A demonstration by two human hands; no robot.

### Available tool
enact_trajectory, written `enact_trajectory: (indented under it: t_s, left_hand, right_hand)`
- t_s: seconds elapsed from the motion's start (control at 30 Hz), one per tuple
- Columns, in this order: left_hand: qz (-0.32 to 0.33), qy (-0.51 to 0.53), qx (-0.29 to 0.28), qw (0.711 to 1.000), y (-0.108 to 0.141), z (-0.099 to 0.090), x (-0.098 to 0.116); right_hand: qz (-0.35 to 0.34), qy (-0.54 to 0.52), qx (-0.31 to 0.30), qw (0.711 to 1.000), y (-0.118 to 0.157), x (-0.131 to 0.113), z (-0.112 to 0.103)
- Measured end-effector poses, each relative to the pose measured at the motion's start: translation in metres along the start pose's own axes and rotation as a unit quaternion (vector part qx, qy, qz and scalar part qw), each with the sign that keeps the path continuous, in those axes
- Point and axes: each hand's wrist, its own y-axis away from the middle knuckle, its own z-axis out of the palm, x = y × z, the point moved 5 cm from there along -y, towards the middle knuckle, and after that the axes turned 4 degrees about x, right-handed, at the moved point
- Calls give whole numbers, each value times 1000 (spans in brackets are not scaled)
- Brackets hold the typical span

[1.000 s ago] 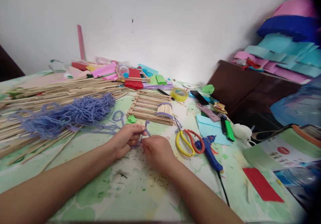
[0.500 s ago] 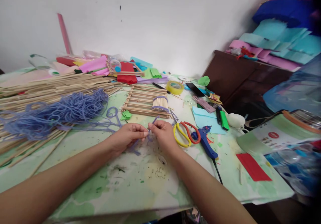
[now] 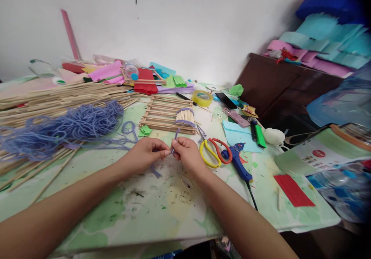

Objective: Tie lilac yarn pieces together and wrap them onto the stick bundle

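Note:
Between my two hands runs a length of purple yarn (image 3: 177,133), its short end poking up above the right fingers. My left hand (image 3: 147,152) is closed, thumb and fingertips pinching the yarn, and a tail dangles below it. My right hand (image 3: 187,150) pinches the same yarn, its fingertips almost touching the left ones. Beyond the hands lies a frame of wooden sticks (image 3: 162,114), with a small barrel of short sticks (image 3: 185,116) edged in purple yarn on its right part. A tangled purple yarn skein (image 3: 84,123) rests to the left over loose sticks.
Scissors (image 3: 210,154) with yellow and red handles and a blue glue gun (image 3: 239,162) lie right of my right hand. Farther back are a tape roll (image 3: 202,98) and a black phone (image 3: 226,101). Long wooden sticks (image 3: 55,94) cover the left side. A red paper piece (image 3: 294,190) lies at right.
The fingertips have shifted slightly on the yarn, and the loop that hung between the hands is drawn in. The camera view has tilted a little.

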Motion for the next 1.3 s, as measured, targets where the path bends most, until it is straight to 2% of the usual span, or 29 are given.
enact_trajectory:
  t_s: [0.1, 0.23, 0.4, 0.5, 0.63, 0.7, 0.8, 0.87, 0.97, 1.07, 1.13, 1.2, 1.3]
  left_hand:
    - [-6, 23, -8, 1000, -2, 0, -4]
    - [-32, 50, 3, 998, -3, 0, -9]
    - [-85, 66, 9, 994, -4, -3, -18]
    - [-66, 56, 0, 996, -5, -4, -18]
    - [-13, -26, -15, 999, -5, -7, -10]
    - [22, -112, 1, 993, -3, -10, -4]
    - [73, -285, 52, 954, 3, -12, 5]
    - [104, -355, 64, 927, 8, -8, 9]
    - [160, -397, 41, 903, 16, 7, 14]
    - [201, -433, -9, 878, 22, 23, 17]
    - [206, -435, -27, 876, 23, 27, 18]
    - [199, -411, -8, 889, 21, 23, 19]
    - [170, -294, 87, 937, 15, 7, 17]
  right_hand:
    - [16, -11, -4, 1000, 1, -4, -1]
    - [-8, 8, -14, 1000, 1, -6, 0]
    - [-62, 107, -38, 992, 1, -10, -1]
    - [-74, 143, -57, 985, 1, -12, 0]
    - [-65, 151, -55, 985, -1, -10, -1]
    - [-65, 157, -31, 985, -4, -8, -4]
    - [-78, 181, 13, 980, -7, -4, -9]
    - [-86, 189, 44, 977, -8, -2, -13]
    - [-71, 140, 75, 985, -9, 1, -14]
    - [-12, 19, 77, 997, -7, 6, -10]
    - [37, -65, 68, 995, -4, 8, -5]
    - [67, -123, 62, 988, -2, 9, -2]
    - [59, -145, 58, 986, -1, 8, -1]
